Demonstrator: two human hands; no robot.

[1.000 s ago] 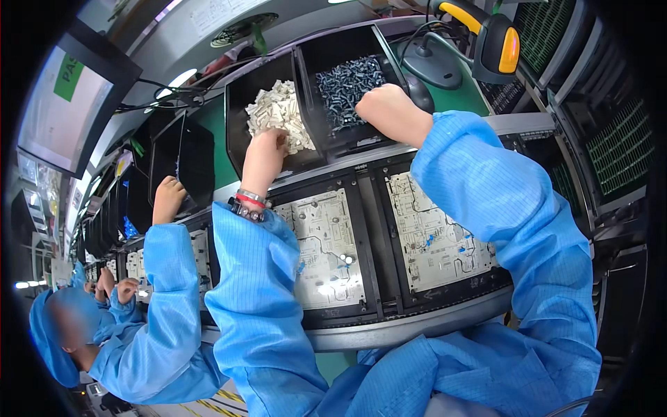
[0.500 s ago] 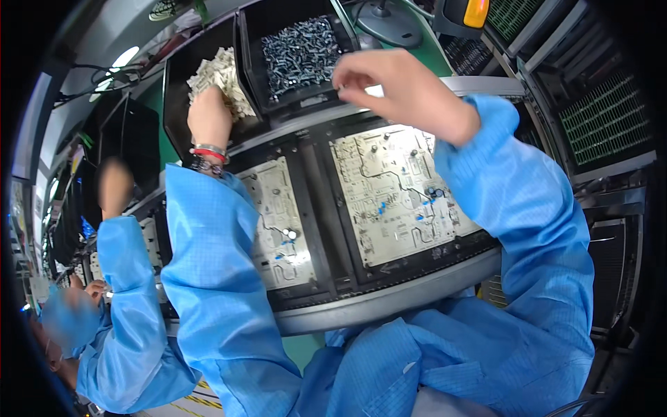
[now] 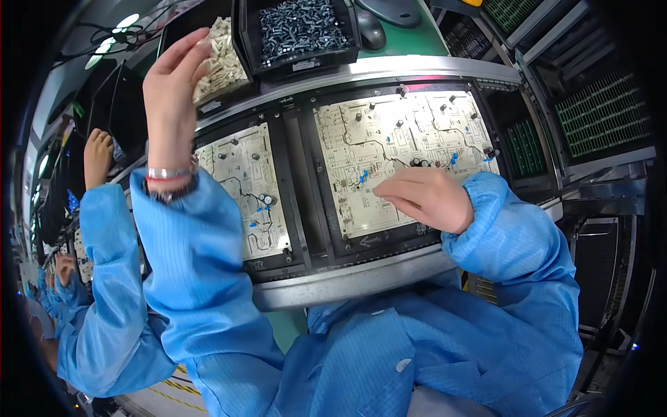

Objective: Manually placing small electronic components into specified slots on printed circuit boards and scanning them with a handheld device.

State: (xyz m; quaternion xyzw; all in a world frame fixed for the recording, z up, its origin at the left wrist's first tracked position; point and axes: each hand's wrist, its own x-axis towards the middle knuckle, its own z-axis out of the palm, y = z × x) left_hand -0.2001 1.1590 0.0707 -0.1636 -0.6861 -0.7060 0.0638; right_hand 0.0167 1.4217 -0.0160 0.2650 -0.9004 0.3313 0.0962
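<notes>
My left hand [image 3: 174, 87] is raised by the bin of small white parts [image 3: 224, 59], its fingers drawn together in a pinch. Whatever is between those fingertips is too small to make out. Over the lower middle of the right-hand circuit board [image 3: 372, 219] is my right hand [image 3: 427, 200], thumb and fingers closed with the tips close to the board. Its grip hides anything it may hold. The board is pale, with blue and black components standing on it, and lies in a black frame [image 3: 326, 247]. A second, similar circuit board [image 3: 240, 184] lies beside my left forearm.
A black bin of small dark cylindrical parts [image 3: 299, 31] stands beyond the boards, next to the white-part bin. A metal rail [image 3: 361, 295] runs along the near side. Another blue-sleeved person's hand [image 3: 99, 156] is at the left. Racks with green boards [image 3: 597, 115] stand at the right.
My right hand has come down from beside the dark-part bin to the right-hand board. My left hand has lifted out of the white parts. The view has shifted.
</notes>
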